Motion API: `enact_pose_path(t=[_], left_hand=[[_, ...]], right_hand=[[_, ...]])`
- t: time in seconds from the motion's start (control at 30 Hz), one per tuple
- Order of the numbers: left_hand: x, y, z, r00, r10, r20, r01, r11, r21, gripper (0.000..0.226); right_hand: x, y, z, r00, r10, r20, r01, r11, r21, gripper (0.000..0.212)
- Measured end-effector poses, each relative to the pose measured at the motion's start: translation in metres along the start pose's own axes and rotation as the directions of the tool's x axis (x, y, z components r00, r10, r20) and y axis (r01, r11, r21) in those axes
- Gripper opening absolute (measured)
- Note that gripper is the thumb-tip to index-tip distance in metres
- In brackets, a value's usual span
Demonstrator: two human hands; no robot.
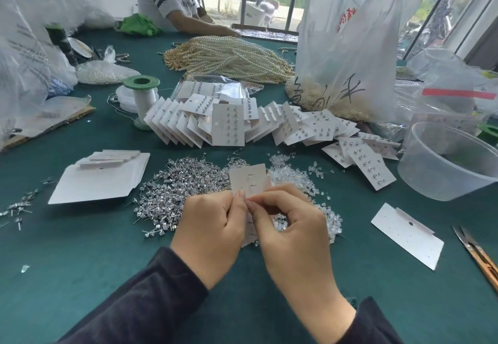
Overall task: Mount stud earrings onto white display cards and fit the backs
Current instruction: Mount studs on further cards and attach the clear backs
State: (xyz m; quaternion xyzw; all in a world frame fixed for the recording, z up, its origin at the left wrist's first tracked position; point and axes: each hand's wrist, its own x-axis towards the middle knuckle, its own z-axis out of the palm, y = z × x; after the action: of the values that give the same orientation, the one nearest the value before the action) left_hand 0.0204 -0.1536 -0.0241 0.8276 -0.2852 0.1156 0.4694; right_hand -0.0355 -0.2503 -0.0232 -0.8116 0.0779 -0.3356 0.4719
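I hold a white display card upright above the table, its back toward me. My left hand grips the card's lower left part. My right hand pinches at the card's lower right, thumb and forefinger meeting at its edge; what they pinch is too small to tell. Under my hands lies a pile of silver stud earrings. To its right is a heap of clear earring backs. Finished cards with studs lie fanned in a row behind.
A stack of blank cards lies at left, one blank card at right. Scissors lie at the right edge, a clear tub beyond. Pearl strands, a thread spool and plastic bags crowd the back. Another person sits opposite.
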Motion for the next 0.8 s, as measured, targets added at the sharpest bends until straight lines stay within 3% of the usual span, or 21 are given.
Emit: enact_pose_path(t=[0.23,0.5,0.8], left_hand=[[0.0018,0.0072,-0.0022,0.991,0.131,0.004,-0.13,0.987,0.096,0.041],[-0.001,0.0019,0.0011,0.998,0.05,-0.035,-0.049,0.999,0.012,0.047],[-0.0017,-0.0009,0.0005,1.0,0.026,0.011,-0.025,0.997,-0.074,0.049]], right_hand=[[-0.0026,-0.0022,0.005,0.996,0.021,-0.092,-0.017,0.999,0.048,0.006],[-0.0037,-0.0019,0.0069,0.995,0.03,-0.098,-0.025,0.998,0.058,0.007],[-0.0037,-0.0015,0.0038,0.997,0.058,-0.048,-0.054,0.995,0.078,0.012]])
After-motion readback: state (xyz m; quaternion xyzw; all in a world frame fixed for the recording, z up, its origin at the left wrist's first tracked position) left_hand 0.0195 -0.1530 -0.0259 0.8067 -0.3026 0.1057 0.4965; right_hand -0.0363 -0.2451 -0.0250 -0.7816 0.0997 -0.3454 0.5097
